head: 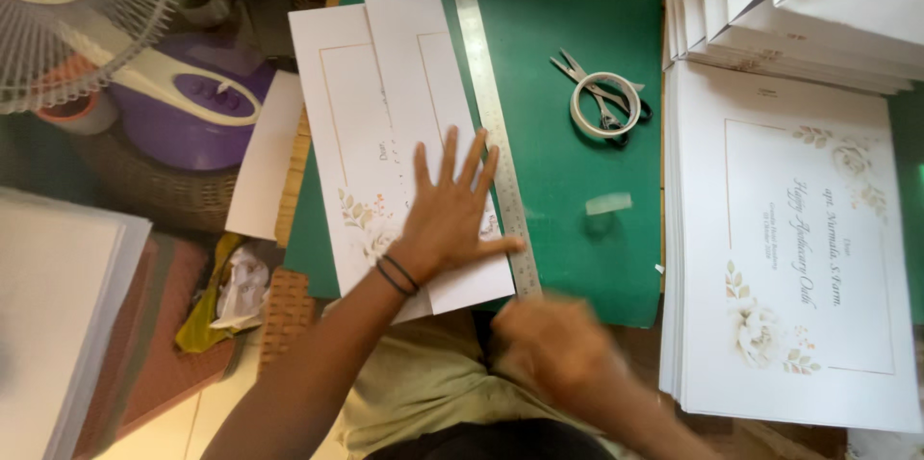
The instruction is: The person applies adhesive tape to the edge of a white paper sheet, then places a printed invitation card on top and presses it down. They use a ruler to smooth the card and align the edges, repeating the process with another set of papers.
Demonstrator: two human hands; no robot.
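Head view is looking straight down on a green worktop (577, 85). Left hand (452, 210) is lying flat, fingers spread wide apart, pressing down on a folded white card (385, 114) that is lying near the middle, its long side running from 12 toward 6 o'clock. This card is bearing a thin printed frame and a small floral print near the hand's thumb side. A dark band is sitting on that wrist. Just at 3 o'clock of the card, a steel ruler (491, 104) is lying along its edge, and the hand's outer fingertips are touching it.

Right hand (553, 340) is hovering at 5 o'clock of the card, over the near edge of the worktop; it is blurred, so I cannot tell whether it is spread or closed, and nothing is showing in it.

At 2 o'clock of the card, well apart from it, a tape roll (604, 104) is lying on top of scissors (577, 70). A short tape strip (608, 203) is lying near them, toward 6 o'clock.

At 3 o'clock, a tall stack of printed cards (799, 258) with flowers is resting beside the worktop, with more folded cards (799, 8) piled at 1 o'clock.

At 10 o'clock, a fan (77, 17) is standing beside a purple appliance (192, 104). Blank sheets (58, 325) are lying at 8 o'clock.
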